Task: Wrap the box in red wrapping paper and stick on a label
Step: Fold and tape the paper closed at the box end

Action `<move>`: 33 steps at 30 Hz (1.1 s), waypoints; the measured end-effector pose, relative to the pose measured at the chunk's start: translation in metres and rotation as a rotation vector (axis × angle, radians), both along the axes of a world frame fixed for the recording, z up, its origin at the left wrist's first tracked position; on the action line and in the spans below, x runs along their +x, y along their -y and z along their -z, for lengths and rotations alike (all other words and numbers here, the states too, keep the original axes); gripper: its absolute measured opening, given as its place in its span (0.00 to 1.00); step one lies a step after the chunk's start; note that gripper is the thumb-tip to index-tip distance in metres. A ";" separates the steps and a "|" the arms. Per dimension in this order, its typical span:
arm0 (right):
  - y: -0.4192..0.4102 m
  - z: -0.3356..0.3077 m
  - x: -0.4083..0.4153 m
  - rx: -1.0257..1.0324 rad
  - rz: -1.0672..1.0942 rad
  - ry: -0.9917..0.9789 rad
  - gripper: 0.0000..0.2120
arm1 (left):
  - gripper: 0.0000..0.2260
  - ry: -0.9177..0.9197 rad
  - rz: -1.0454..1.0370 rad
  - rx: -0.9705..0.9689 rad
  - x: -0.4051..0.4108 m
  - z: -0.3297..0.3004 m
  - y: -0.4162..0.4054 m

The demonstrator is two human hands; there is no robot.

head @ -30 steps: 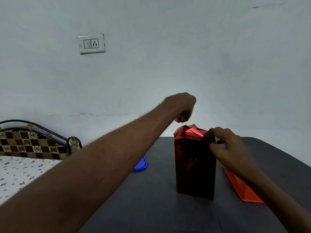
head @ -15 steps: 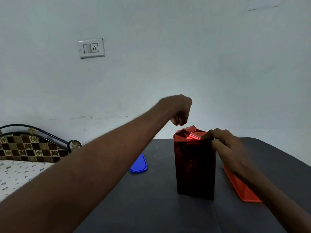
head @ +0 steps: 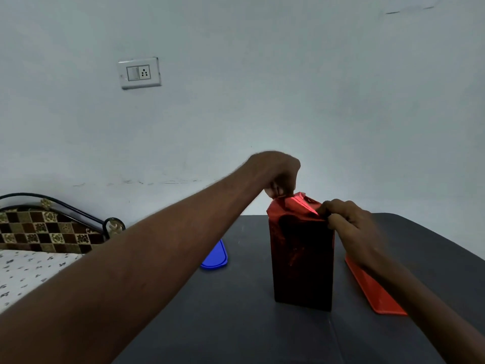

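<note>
Lowered left hand (head: 279, 177) pinches wrapping paper (head: 294, 206); right hand (head: 349, 227) grips box (head: 301, 258)

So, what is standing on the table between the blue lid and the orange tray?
In the head view, the red-wrapped box stands upright between the blue lid and the orange tray, on the dark table.
</note>
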State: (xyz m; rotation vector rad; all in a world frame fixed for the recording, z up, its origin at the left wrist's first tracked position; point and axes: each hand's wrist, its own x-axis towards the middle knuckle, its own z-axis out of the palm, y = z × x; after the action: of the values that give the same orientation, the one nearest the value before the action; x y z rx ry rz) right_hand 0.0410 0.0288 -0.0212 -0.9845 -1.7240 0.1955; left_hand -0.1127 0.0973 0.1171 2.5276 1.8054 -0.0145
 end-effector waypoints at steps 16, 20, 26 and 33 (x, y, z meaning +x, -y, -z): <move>-0.009 0.002 0.001 -0.015 -0.036 -0.039 0.17 | 0.11 -0.049 -0.006 -0.060 0.012 0.018 -0.030; -0.015 0.004 0.005 -0.012 -0.042 -0.087 0.24 | 0.14 -0.004 0.039 -0.105 0.013 0.008 -0.024; -0.019 0.007 0.005 0.011 -0.031 -0.105 0.15 | 0.12 0.174 0.039 -0.032 0.000 -0.006 -0.026; -0.017 0.011 0.002 0.061 -0.034 -0.072 0.14 | 0.22 0.102 0.028 -0.057 0.007 0.015 -0.025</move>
State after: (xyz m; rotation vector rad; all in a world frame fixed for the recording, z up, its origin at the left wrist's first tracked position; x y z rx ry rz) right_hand 0.0427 0.0462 -0.0321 -0.8941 -1.6722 0.1974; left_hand -0.1054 0.1220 0.1022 2.4661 1.7080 0.0595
